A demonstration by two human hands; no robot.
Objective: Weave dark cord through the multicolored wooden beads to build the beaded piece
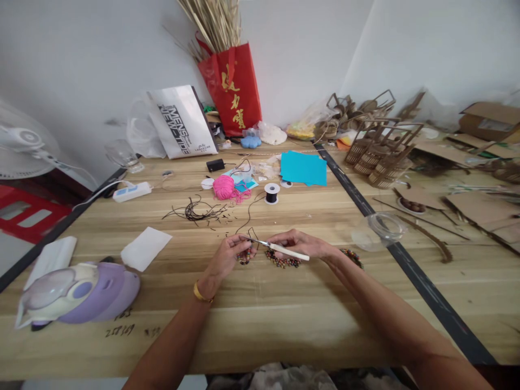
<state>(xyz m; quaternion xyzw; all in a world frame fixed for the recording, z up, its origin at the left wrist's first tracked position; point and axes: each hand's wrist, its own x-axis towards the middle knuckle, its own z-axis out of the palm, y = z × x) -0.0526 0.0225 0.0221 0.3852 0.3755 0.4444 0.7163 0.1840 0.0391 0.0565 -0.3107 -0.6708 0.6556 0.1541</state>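
Note:
My left hand (231, 253) has its fingers pinched on a string of small multicoloured beads (244, 258), which hangs just under the fingertips. My right hand (298, 242) is closed on a white-handled tool (289, 252) with a slim metal tip; the tip points left and reaches my left fingertips. Whether it is scissors or pliers I cannot tell. Thin black cord (254, 234) loops up between the two hands. More strung beads (282, 262) lie on the table below my right hand, and others (352, 257) show beyond my right wrist.
Ahead stand a spool of black cord (272, 193) and pink yarn (224, 188), with loose black cord (195, 209) to their left. Blue sheets (303, 168) lie behind. A purple-and-white appliance (87, 290) sits left. Clear round containers (385, 223) and small woven baskets (376, 157) occupy the right.

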